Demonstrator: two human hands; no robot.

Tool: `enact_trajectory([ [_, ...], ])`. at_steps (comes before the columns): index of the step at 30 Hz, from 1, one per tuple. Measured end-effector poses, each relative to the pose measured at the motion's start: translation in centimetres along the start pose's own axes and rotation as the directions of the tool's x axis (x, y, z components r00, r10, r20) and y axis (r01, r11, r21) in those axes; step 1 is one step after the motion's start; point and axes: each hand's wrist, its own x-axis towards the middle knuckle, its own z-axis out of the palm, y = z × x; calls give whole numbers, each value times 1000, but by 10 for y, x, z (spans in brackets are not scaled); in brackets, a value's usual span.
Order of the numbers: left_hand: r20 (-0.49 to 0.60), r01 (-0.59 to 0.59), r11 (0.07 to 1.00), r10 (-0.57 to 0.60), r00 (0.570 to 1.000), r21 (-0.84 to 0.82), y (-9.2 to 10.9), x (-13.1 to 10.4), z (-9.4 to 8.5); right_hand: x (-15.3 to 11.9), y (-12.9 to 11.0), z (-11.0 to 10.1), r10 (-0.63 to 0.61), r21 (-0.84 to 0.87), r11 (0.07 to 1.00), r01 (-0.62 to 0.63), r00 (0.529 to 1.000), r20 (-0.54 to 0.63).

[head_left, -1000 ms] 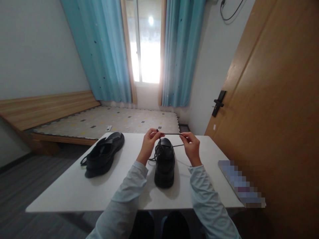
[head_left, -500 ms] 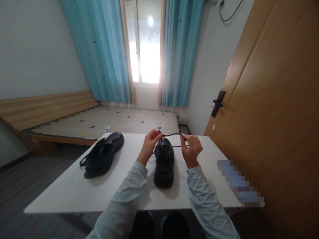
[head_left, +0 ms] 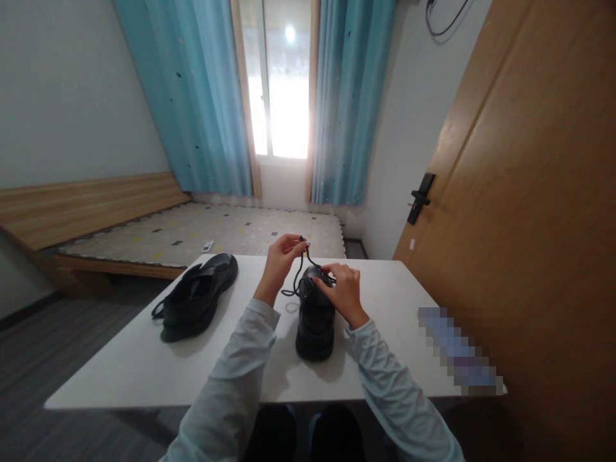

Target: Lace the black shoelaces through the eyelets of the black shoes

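Observation:
A black shoe (head_left: 315, 327) stands on the white table with its heel toward me. Above its far end, my left hand (head_left: 283, 260) pinches a black shoelace (head_left: 297, 273) between thumb and fingertips. The lace hangs in a loop from there to the shoe's opening, and part of it sticks out to the left. My right hand (head_left: 342, 289) is closed at the shoe's upper right side, its fingers on the lace where it meets the shoe; the exact grip is partly hidden. A second black shoe (head_left: 197, 301) rests apart on the left, a lace loop at its heel end.
The white table (head_left: 115, 385) spans the space before me. A blurred-out flat item (head_left: 457, 353) lies at its right edge. Behind stands a bed (head_left: 231, 224) with a small white remote (head_left: 207, 246) on it. A wooden door (head_left: 520, 192) is close on the right.
My right hand has moved left and inward, from beside the shoe onto its upper right side. My left hand has risen slightly with the lace, which now hangs in a loop instead of stretching sideways.

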Motion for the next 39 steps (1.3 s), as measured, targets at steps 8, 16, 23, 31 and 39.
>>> enact_trajectory([
  [8,142,53,997,-60,988,55,55,22,9,-3,-5,6,79,-32,997,-76,990,114],
  [16,57,-62,986,54,997,154,102,42,17,-2,5,12,179,113,974,-196,973,145],
  [23,14,-143,979,143,990,146,130,53,27,-2,14,25,244,344,904,-255,967,78],
  [31,28,-273,956,271,962,106,154,60,39,-6,9,19,319,234,914,-331,944,86],
  [39,31,-290,936,290,957,200,165,64,45,-8,4,22,352,206,916,-344,936,-2],
])
